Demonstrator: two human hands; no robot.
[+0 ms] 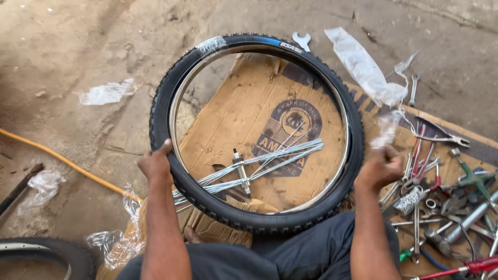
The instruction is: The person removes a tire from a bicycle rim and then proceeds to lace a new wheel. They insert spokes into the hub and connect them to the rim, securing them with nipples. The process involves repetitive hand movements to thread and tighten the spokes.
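Dusty concrete floor is lying under everything, with a flattened sheet of brown cardboard (233,111) spread over it as a working mat. The left hand (155,162) is gripping the near-left edge of a bicycle wheel, fingers curled over the knobbly black tyre (158,111) and thumb pointing up along the tread. The right hand (380,167) is closing in a loose fist just outside the right edge of the tyre; a strip of clear plastic wrap (386,127) is rising from it, though I cannot tell how firmly it is pinching the film. The wheel is lying nearly flat over the cardboard and the person's lap, its shiny rim (179,98) showing inside the tyre, with another scrap of wrap clinging at the top.

Judging from this, the wrap is being peeled, and it is best done by keeping the left hand steadying the tyre while the right is pulling the film low and along the tread, so it is coming away in one piece rather than tearing.

Inside the rim, a bundle of loose spokes (259,163) and a hub axle (241,172) are resting on the cardboard. To the right, spanners, pliers and other tools (441,192) are crowding the mat; a yellow hose (67,163) is crossing the floor on the left.
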